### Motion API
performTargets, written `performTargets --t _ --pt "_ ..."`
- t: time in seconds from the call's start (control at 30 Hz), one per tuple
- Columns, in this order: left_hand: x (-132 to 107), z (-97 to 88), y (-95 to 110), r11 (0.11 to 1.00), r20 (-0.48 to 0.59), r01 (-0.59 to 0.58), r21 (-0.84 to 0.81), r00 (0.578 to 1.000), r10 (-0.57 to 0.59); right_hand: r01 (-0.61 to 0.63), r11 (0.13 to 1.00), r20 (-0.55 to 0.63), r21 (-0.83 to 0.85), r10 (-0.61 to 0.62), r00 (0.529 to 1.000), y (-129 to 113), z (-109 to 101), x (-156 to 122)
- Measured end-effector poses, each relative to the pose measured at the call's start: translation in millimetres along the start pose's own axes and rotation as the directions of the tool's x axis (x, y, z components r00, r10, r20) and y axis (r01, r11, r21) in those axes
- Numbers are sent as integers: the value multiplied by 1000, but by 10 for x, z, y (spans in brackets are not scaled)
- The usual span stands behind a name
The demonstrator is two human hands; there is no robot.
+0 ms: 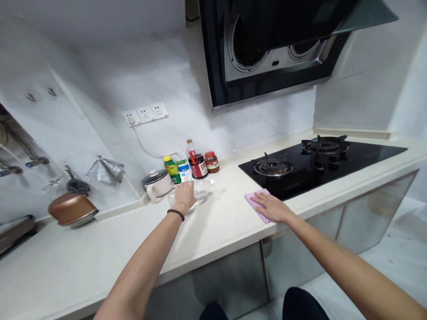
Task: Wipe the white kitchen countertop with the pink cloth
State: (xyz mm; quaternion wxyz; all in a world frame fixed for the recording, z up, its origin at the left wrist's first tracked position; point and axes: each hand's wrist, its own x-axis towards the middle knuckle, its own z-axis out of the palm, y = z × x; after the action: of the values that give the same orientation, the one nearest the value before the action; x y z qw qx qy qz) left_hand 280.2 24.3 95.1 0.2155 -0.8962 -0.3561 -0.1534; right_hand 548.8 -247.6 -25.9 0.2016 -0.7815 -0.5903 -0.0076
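The left hand point(184, 196) had its fingers point(182, 189) curved over a clear plastic bottle point(202, 191), which lay on the white bench point(100, 242), its long axis running rightward past them. The right hand point(271, 207) pressed flat, fingers spread, on a pink cloth point(255, 205), nearer the black glass gas hob point(363, 155).

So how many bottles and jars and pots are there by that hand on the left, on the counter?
Bottles: 3 (yellow-capped green bottle, dark sauce bottle, clear bottle under the left hand)
Jars: 1 (red-lidded jar)
Pots: 1 (white lidded pot)
Kind unclear: 1 (white and blue container)
Total: 6
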Motion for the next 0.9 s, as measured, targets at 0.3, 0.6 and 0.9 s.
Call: performTargets --t 0.3,0.6,0.9 --pt "-107 10 33 968 -58 116 -222 990 -132 9 1000 2 -25 -9 1000 15 -4 0" --pt "-279 289 -390 415 -64 283 -864 757 -650 3 995 45 -97 2 999 85 28 32" --pt "-457 516 -755 327 -32 380 -865 609 -793 -135 972 49 -193 146 988 82 174 766"
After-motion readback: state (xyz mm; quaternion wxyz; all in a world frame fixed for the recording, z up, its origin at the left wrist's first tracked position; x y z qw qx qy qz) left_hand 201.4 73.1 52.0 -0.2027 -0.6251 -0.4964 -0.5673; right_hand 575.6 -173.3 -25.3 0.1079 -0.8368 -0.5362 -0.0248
